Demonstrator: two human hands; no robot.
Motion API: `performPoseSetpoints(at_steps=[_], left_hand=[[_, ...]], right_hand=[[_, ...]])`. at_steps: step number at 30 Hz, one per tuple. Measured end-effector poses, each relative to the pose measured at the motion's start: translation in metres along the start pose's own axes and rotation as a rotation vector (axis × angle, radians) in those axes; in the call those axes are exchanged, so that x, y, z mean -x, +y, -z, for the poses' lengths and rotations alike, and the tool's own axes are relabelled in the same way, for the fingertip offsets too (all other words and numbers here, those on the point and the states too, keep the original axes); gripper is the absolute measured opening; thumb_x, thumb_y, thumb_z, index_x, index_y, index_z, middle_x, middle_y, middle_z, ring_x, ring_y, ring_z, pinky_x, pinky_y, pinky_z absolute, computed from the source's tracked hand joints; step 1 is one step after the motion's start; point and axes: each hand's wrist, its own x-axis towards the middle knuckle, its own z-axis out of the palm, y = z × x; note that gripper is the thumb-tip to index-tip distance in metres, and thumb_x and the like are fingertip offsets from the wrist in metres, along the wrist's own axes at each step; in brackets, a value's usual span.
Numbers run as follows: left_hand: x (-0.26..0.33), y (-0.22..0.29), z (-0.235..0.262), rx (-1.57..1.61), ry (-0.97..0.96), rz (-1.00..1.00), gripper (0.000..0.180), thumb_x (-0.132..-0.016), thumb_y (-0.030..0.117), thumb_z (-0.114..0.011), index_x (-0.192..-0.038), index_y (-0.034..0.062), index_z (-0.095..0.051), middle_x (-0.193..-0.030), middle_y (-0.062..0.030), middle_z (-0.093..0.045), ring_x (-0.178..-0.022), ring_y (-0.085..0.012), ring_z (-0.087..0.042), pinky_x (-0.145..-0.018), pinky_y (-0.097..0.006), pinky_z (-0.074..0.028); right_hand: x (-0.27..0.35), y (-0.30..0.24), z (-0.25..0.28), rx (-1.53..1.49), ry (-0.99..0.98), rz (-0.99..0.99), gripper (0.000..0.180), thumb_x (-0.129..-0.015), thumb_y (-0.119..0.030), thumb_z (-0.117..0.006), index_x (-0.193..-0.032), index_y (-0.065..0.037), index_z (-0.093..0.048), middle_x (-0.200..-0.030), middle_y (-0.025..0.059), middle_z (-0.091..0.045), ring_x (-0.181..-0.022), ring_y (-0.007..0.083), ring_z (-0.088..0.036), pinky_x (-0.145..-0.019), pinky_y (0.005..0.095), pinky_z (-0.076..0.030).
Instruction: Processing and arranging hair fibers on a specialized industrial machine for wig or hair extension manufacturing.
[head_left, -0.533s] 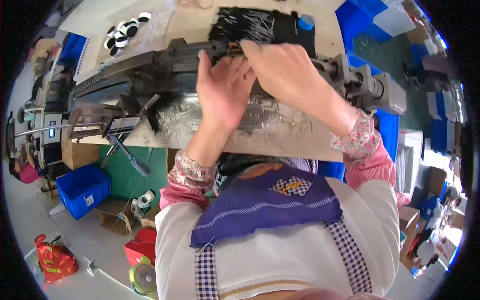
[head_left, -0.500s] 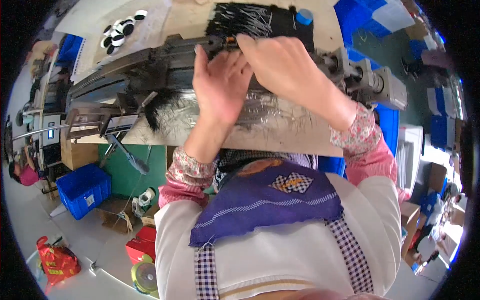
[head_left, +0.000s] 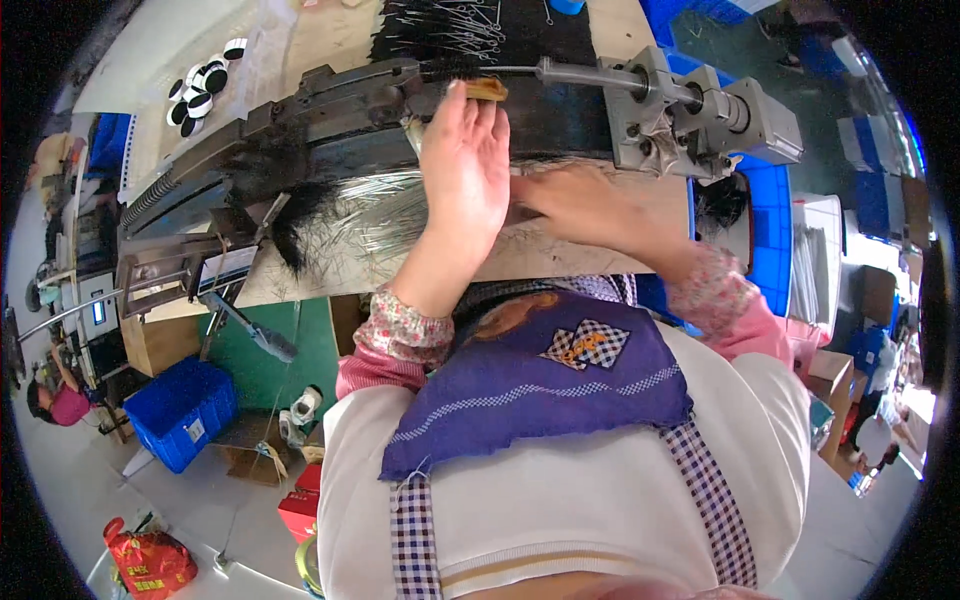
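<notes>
Table edge [head_left: 555,264] near right hand [head_left: 590,207]; left hand [head_left: 467,180] perhaps touching yellow-brown piece [head_left: 487,89].

Grey floor [head_left: 190,505] | pale wooden table [head_left: 340,272] | green surface [head_left: 285,365] beneath, left | glare [head_left: 920,405] far right, possibly window light
</notes>
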Motion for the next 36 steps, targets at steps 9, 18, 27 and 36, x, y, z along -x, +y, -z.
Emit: performPoseSetpoints(at_steps=[9,18,27,36], left_hand=[[0.098,0.073,0.041,-1.247,-0.28,-0.396,0.059,-0.093,0.029,-0.048,-0.14,-0.0031,-0.034,-0.146,-0.0213,-0.033,-0.137,-0.033,-0.03,-0.11,-0.042,-0.027],[0.219,0.255,0.226,-2.361,1.537,-0.361,0.076,-0.081,0.044,-0.066,-0.139,0.0046,-0.038,-0.108,-0.023,-0.064,-0.098,-0.0352,-0.064,-0.087,-0.049,-0.045],[0.132,0.146,0.132,-2.511,0.833,-1.218,0.058,-0.088,0.029,-0.06,-0.134,-0.0023,-0.044,-0.12,-0.0197,-0.059,-0.11,-0.0353,-0.057,-0.09,-0.04,-0.046],[0.065,0.038,-0.059,-1.684,-0.588,-0.749,0.043,-0.083,0.025,-0.065,-0.116,-0.0013,-0.059,-0.106,-0.0155,-0.064,-0.11,-0.0329,-0.055,-0.09,-0.038,-0.044]], right_hand=[[0.021,0.037,-0.028,-0.096,-0.077,-0.12,0.032,-0.077,-0.024,-0.061,-0.106,-0.011,-0.057,-0.085,0.0146,-0.065,-0.081,0.0359,-0.063,-0.069,0.0477,-0.049],[0.042,0.052,-0.041,-0.385,0.118,-0.143,0.024,-0.076,-0.008,-0.064,-0.099,-0.007,-0.057,-0.087,0.01,-0.062,-0.08,0.0276,-0.062,-0.068,0.036,-0.049],[0.06,0.028,-0.007,-0.384,0.371,-0.207,0.021,-0.073,-0.01,-0.064,-0.093,-0.004,-0.057,-0.085,0.013,-0.061,-0.079,0.033,-0.061,-0.069,0.04,-0.049],[0.046,-0.013,0.138,0.027,0.284,0.194,0.024,-0.07,-0.015,-0.066,-0.088,-0.003,-0.054,-0.079,0.0102,-0.054,-0.07,0.0305,-0.059,-0.06,0.0395,-0.047]])
